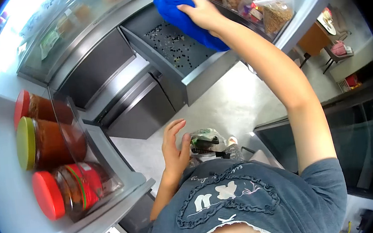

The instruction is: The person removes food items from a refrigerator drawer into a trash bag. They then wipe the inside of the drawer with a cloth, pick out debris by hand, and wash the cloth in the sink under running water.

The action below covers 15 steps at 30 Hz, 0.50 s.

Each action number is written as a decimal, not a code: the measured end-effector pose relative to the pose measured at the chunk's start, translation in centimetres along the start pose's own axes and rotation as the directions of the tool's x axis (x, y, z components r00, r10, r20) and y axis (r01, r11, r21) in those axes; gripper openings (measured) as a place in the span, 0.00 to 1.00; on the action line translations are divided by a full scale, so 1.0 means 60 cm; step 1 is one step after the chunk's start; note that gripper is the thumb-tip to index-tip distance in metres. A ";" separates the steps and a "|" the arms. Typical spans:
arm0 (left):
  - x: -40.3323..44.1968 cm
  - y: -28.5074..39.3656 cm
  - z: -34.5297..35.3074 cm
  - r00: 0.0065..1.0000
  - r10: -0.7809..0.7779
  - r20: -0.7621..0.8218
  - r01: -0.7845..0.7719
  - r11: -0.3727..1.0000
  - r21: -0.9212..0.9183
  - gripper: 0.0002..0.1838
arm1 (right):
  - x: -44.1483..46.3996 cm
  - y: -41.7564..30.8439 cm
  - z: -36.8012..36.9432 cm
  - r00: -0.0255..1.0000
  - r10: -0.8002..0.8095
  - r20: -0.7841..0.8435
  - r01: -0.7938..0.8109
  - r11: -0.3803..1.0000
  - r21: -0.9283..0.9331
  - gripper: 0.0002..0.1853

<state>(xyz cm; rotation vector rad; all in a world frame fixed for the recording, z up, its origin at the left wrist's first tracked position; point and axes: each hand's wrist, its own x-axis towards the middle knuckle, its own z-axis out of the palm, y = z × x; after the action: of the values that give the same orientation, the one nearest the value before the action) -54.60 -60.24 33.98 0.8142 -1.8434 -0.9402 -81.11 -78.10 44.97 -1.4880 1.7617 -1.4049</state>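
Note:
My right hand (202, 12) grips a bright blue cloth (181, 16) at the right side of a pulled-out grey fridge drawer (136, 33). The cloth drapes down along the inside of the drawer toward its front edge. Dark specks and small pale crumbs (173, 46) are scattered over the drawer's bottom. Lower down, my left hand (173, 147) hangs in front of my body with fingers apart and nothing in it. Close to its right, below, is a clear plastic bag (206, 137) with dark and green contents that I cannot make out.
Jars with red and yellow-green lids (26, 143) stand in the left door shelf. Food bags (270, 5) fill the right door shelf. A closed drawer (96, 66) lies beside the open one. At far right are a wooden table (309, 39) and a chair (339, 52).

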 end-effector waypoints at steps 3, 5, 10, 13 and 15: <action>0.023 -0.012 0.011 0.997 -0.022 -0.067 0.025 0.998 0.050 0.11 | 0.127 0.061 0.055 0.998 0.066 0.000 -0.059 0.881 -0.469 0.25; 0.031 -0.030 0.020 0.993 -0.040 -0.115 0.047 0.997 0.053 0.11 | 0.189 0.094 0.087 0.991 0.133 0.015 -0.097 0.791 -0.604 0.22; 0.067 -0.049 0.066 0.934 -0.139 -0.328 0.170 0.983 0.065 0.08 | 0.351 0.276 0.201 0.996 0.075 0.053 -0.009 0.656 -0.754 0.20; 0.083 -0.060 0.093 0.905 -0.164 -0.393 0.217 0.972 0.094 0.09 | 0.382 0.337 0.233 0.987 0.131 0.096 -0.034 0.740 -0.671 0.21; 0.096 -0.075 0.098 0.885 -0.158 -0.438 0.223 0.970 0.101 0.11 | 0.375 0.393 0.273 0.988 0.114 0.106 -0.025 0.788 -0.615 0.25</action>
<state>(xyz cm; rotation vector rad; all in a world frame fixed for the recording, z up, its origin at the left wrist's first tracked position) -61.48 -65.63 30.61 1.2098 -1.4763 -0.6764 -85.83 -107.46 23.85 -1.7476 2.2808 -0.6751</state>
